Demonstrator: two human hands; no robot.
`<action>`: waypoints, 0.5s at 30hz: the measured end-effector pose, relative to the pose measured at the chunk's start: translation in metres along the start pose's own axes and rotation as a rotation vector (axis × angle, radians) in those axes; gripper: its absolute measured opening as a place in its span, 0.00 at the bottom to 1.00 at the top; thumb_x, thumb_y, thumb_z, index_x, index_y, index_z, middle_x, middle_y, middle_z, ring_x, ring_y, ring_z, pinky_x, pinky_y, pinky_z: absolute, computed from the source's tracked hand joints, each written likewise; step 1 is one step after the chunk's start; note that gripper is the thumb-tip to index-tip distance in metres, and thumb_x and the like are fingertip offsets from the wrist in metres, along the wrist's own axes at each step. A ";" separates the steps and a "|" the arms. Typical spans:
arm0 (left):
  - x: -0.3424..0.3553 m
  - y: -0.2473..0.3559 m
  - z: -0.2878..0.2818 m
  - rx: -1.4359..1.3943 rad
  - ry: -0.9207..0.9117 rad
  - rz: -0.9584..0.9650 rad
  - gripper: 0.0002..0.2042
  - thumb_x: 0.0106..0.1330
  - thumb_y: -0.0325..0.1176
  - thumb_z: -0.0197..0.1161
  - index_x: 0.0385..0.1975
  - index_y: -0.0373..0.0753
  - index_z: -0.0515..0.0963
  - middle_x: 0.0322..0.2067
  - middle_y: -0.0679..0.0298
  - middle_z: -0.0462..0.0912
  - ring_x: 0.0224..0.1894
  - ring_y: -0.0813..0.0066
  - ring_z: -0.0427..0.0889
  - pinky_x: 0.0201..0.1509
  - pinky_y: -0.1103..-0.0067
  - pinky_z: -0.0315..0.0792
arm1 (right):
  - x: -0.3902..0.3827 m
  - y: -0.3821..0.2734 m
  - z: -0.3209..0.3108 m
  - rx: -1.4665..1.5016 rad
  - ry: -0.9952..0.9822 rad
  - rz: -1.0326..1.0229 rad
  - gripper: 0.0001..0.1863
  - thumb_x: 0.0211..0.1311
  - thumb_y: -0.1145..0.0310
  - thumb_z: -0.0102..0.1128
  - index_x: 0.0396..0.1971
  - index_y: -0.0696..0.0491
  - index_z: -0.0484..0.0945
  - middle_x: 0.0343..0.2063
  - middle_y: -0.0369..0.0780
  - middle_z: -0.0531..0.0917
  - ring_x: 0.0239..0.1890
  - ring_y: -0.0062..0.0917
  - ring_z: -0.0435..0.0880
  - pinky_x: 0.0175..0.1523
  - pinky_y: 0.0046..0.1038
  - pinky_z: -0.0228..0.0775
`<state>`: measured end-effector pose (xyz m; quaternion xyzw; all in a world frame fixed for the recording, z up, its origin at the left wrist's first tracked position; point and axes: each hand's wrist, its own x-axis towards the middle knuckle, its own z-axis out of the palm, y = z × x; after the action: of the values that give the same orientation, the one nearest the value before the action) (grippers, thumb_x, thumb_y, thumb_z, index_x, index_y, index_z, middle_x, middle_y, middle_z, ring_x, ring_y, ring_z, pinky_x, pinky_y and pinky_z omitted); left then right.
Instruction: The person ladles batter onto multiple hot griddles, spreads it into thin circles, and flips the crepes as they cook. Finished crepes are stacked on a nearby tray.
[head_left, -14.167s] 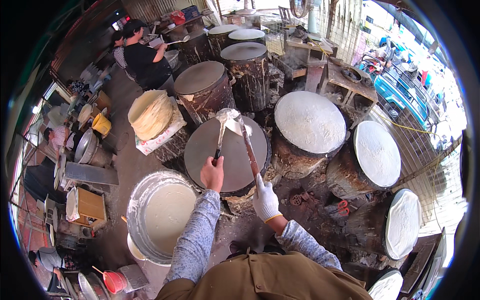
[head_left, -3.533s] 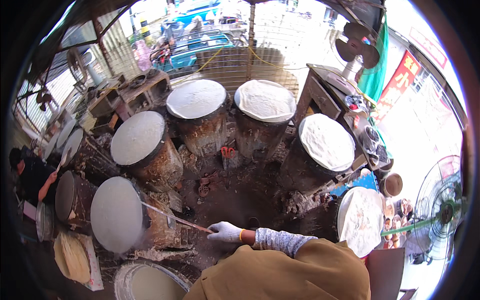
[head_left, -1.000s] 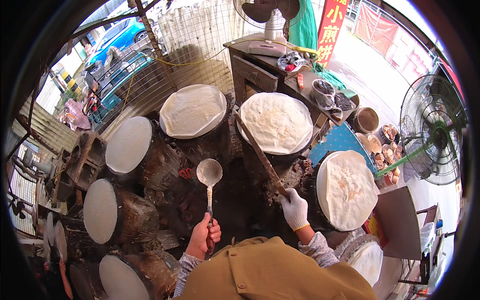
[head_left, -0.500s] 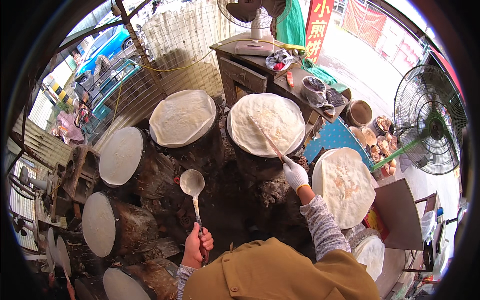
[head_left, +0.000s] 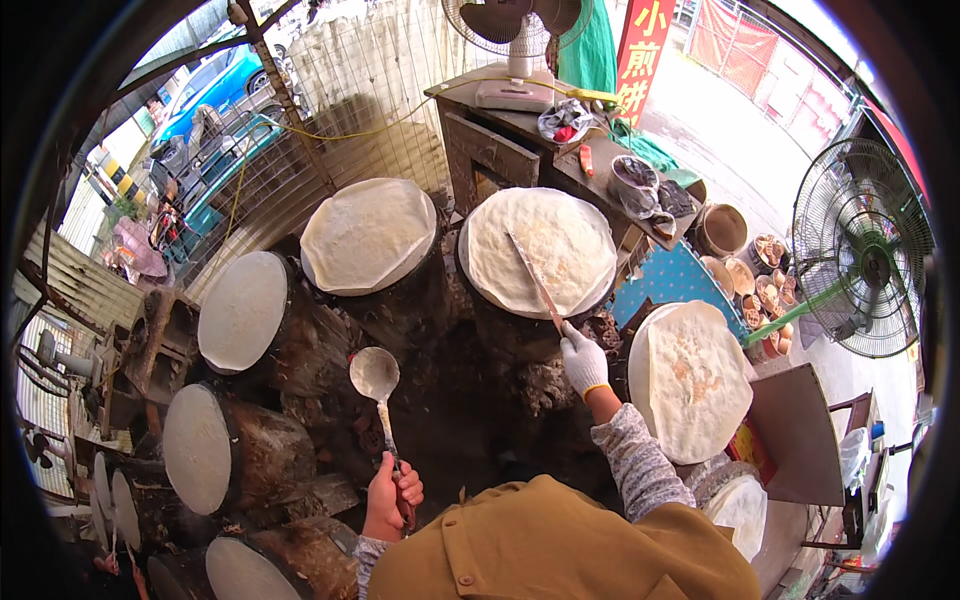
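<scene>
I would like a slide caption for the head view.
Bare left hand holding a ladle, gloved right hand holding a long stick over a pale pancake.

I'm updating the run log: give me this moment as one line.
left hand: bare, holds ladle | right hand: gloved, holds flat stick | flat stick: over pale flatbread, contact unclear | pale flatbread: atop drum

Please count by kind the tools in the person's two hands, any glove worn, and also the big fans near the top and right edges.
Ladle, in the left hand: 1
Flat stick, in the right hand: 1
White glove: 1
Fans, a table fan and a green-poled fan: 2
Total: 5
</scene>
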<state>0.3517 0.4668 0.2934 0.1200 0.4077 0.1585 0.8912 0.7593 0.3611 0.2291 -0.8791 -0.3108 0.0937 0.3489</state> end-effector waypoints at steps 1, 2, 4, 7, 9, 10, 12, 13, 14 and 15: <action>-0.001 0.000 -0.001 -0.005 0.004 0.005 0.22 0.75 0.56 0.43 0.26 0.45 0.67 0.16 0.73 0.61 0.15 0.81 0.60 0.19 0.81 0.59 | -0.005 -0.009 -0.003 -0.121 -0.012 0.007 0.21 0.66 0.60 0.51 0.59 0.41 0.74 0.33 0.52 0.82 0.34 0.49 0.83 0.39 0.48 0.75; -0.002 0.000 -0.002 -0.009 0.007 0.006 0.22 0.75 0.56 0.43 0.26 0.45 0.67 0.16 0.73 0.61 0.15 0.81 0.60 0.19 0.81 0.59 | -0.012 -0.025 -0.014 -0.245 -0.021 0.018 0.22 0.66 0.60 0.51 0.60 0.40 0.73 0.33 0.51 0.81 0.32 0.48 0.83 0.37 0.47 0.75; -0.002 0.001 -0.002 -0.005 0.007 0.013 0.22 0.75 0.56 0.42 0.26 0.44 0.67 0.16 0.73 0.61 0.15 0.81 0.60 0.19 0.81 0.59 | -0.017 -0.035 -0.024 -0.417 -0.017 0.004 0.23 0.65 0.62 0.52 0.61 0.40 0.71 0.32 0.48 0.79 0.30 0.46 0.84 0.34 0.46 0.76; -0.001 0.001 -0.004 -0.004 0.004 0.005 0.22 0.75 0.56 0.42 0.27 0.44 0.67 0.16 0.73 0.62 0.15 0.81 0.60 0.20 0.81 0.59 | -0.016 -0.034 -0.030 -0.578 0.031 -0.081 0.24 0.63 0.67 0.53 0.60 0.39 0.71 0.32 0.44 0.77 0.28 0.40 0.84 0.29 0.42 0.76; 0.002 0.001 -0.005 0.000 0.003 0.001 0.23 0.75 0.56 0.42 0.27 0.44 0.67 0.16 0.73 0.62 0.15 0.81 0.60 0.20 0.81 0.59 | -0.004 -0.026 -0.030 -0.651 0.047 -0.105 0.24 0.64 0.69 0.51 0.61 0.39 0.70 0.32 0.43 0.76 0.29 0.39 0.84 0.29 0.41 0.76; 0.003 0.001 -0.006 0.006 0.006 0.001 0.23 0.75 0.56 0.42 0.27 0.44 0.67 0.16 0.73 0.62 0.15 0.81 0.60 0.20 0.81 0.59 | 0.003 -0.024 -0.031 -0.687 0.052 -0.116 0.24 0.64 0.69 0.50 0.61 0.39 0.70 0.32 0.43 0.76 0.29 0.38 0.84 0.29 0.41 0.76; 0.004 0.000 -0.006 0.010 0.003 -0.006 0.23 0.75 0.57 0.43 0.26 0.44 0.67 0.16 0.73 0.62 0.15 0.81 0.60 0.19 0.81 0.59 | 0.014 -0.022 -0.035 -0.687 0.030 -0.099 0.23 0.67 0.70 0.47 0.62 0.39 0.70 0.31 0.44 0.76 0.29 0.38 0.84 0.30 0.41 0.76; 0.004 0.001 -0.006 0.006 -0.002 -0.006 0.23 0.75 0.57 0.43 0.26 0.44 0.67 0.16 0.73 0.62 0.15 0.81 0.60 0.19 0.81 0.59 | 0.017 -0.027 -0.037 -0.643 0.010 -0.069 0.22 0.67 0.67 0.48 0.61 0.39 0.71 0.31 0.45 0.77 0.30 0.40 0.84 0.31 0.42 0.76; 0.003 0.001 -0.006 0.002 -0.008 -0.007 0.23 0.75 0.57 0.43 0.26 0.45 0.67 0.16 0.73 0.62 0.15 0.81 0.60 0.19 0.81 0.59 | 0.017 -0.031 -0.038 -0.600 -0.011 -0.040 0.21 0.67 0.65 0.49 0.60 0.39 0.72 0.31 0.46 0.78 0.31 0.42 0.84 0.33 0.44 0.76; 0.002 0.001 -0.006 0.009 -0.005 -0.002 0.23 0.75 0.57 0.43 0.26 0.45 0.67 0.16 0.73 0.62 0.15 0.81 0.60 0.19 0.81 0.59 | 0.017 -0.026 -0.035 -0.520 -0.024 -0.037 0.21 0.67 0.63 0.50 0.59 0.38 0.73 0.31 0.47 0.79 0.31 0.44 0.84 0.34 0.45 0.76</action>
<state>0.3479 0.4685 0.2886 0.1240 0.4064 0.1555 0.8918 0.7730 0.3668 0.2735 -0.9322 -0.3446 0.0148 0.1094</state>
